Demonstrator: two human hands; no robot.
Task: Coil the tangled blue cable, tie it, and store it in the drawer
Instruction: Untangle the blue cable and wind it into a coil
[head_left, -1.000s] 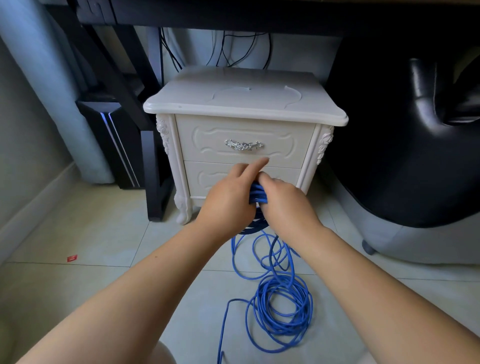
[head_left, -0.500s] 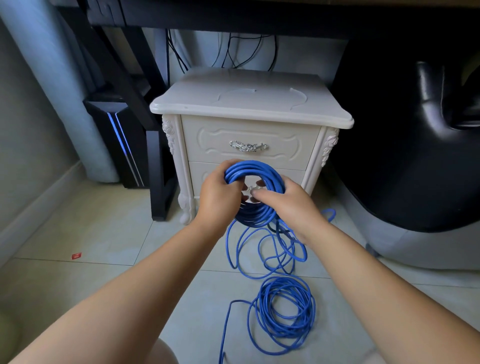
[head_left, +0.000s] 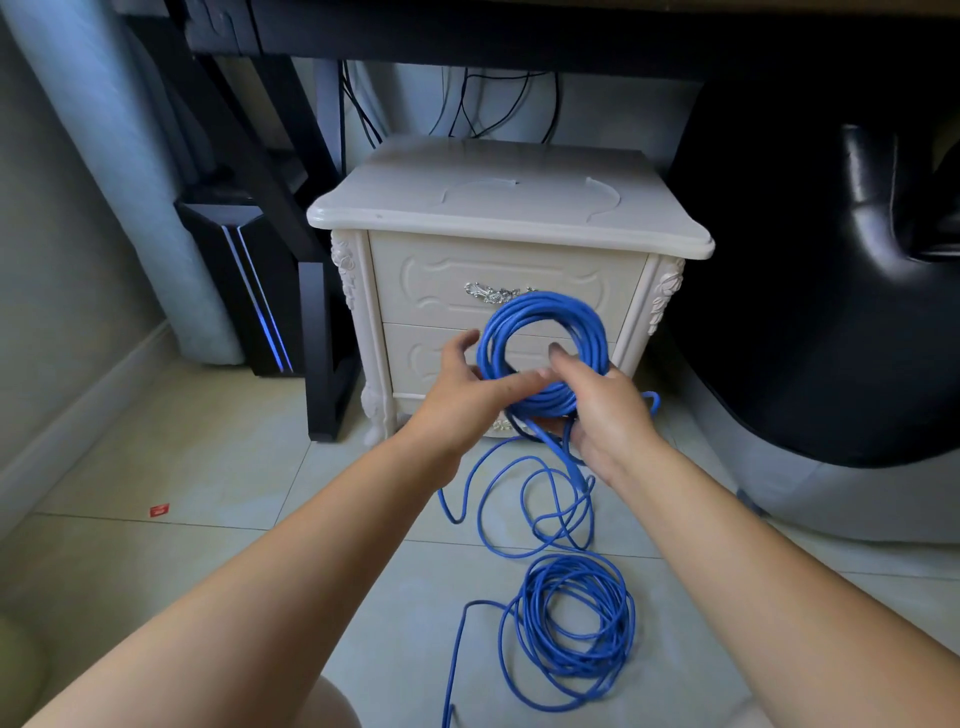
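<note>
Winding is well under way but not finished. Part of the blue cable (head_left: 545, 307) is gathered into a neat ring, held upright in the air just in front of the bedside cabinet (head_left: 509, 213). The right hand (head_left: 613, 415) grips the bottom of that ring, fingers curled round the bundle. The left hand (head_left: 462, 395) is open, its fingers stretched out and touching the ring's lower left side rather than clasping it.

From the ring a strand drops to the tiled floor, where loose loops wander about and join a second, slacker heap (head_left: 527, 623) nearer the person. By my reckoning perhaps half of the length is gathered, and the rest has yet to be wound on.

No tie, strap or knot shows on the ring, and nothing to bind it with is in sight, so that step is not yet done. Both the upper drawer (head_left: 441, 280) and the lower drawer (head_left: 421, 358) are shut, so one must be pulled open before the bundle can go in.
</note>
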